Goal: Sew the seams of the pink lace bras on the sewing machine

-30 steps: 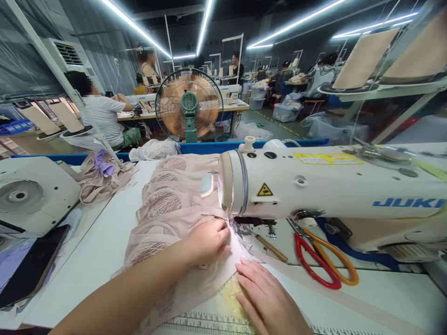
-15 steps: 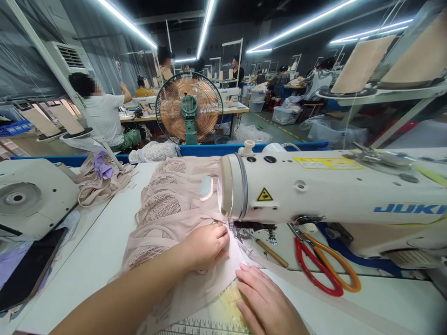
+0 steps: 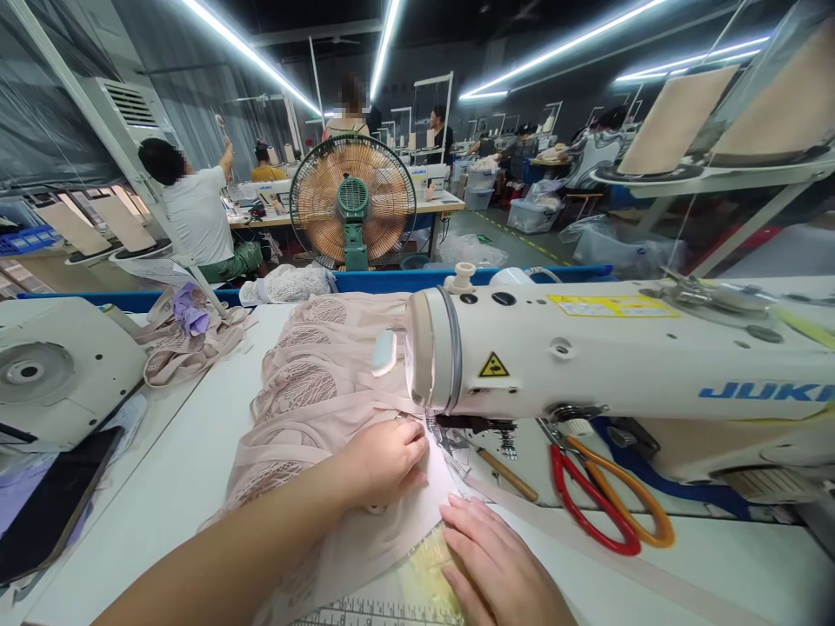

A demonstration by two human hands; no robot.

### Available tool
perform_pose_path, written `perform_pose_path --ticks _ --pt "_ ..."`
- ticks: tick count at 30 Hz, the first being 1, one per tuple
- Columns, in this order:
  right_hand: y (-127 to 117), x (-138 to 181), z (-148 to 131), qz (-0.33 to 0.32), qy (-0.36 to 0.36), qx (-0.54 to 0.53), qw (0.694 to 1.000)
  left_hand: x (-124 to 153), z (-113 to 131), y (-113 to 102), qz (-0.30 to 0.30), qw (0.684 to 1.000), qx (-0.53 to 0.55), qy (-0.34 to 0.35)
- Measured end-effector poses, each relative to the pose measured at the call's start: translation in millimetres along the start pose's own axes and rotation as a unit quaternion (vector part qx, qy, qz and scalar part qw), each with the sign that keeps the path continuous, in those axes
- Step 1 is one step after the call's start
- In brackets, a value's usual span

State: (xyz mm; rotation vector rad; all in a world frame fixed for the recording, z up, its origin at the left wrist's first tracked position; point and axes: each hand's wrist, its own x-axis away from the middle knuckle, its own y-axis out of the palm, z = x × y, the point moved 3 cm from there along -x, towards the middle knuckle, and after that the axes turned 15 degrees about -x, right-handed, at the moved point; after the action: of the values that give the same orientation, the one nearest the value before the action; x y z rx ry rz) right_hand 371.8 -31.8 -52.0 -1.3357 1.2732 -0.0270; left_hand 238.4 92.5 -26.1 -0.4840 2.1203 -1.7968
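Overhead, bright tube lights streaked across a dark ceiling! Grey curtain draped the left, a wood-edged table stood mid-room, and a yellow line crossed the grey floor!

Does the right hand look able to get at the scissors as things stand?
Probably yes. The right hand lies palm down, and the handles of the scissors are exposed to its right. Only a flat pale strip seems to lie between, though the blades point under the sewing machine.
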Motion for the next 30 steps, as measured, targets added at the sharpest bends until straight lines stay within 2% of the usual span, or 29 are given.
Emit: perform_pose_path --ticks 9,16,19,22,24,26,28,30 --pt "1 1 1 -0.014 0.003 0.018 1.0 -2 -4 3 0.023 1.0 -0.013 0.001" --pt "9 -2 1 -0.073 0.017 0.067 0.995 -8 -18 -5 0.028 0.999 -0.034 0.022" --pt "11 -2 1 -0.075 0.028 0.061 0.995 -3 -6 -15 0.017 0.999 -0.009 0.025" --pt "12 -2 1 -0.078 0.035 0.056 0.995 11 19 -18 0.0 0.999 0.012 0.041" --pt "13 -2 1 -0.078 0.038 0.059 0.994 23 34 -13 0.02 0.998 -0.01 0.065" --pt "13 -2 2 -0.075 0.043 0.055 0.995 32 41 -5 0.071 0.993 -0.05 0.083" --pt "15 -4 3 -0.074 0.051 0.048 0.995 36 40 4 0.116 0.987 -0.074 0.082" --pt "18 -5 5 -0.083 0.066 0.047 0.993 36 33 12 0.128 0.985 -0.081 0.081"
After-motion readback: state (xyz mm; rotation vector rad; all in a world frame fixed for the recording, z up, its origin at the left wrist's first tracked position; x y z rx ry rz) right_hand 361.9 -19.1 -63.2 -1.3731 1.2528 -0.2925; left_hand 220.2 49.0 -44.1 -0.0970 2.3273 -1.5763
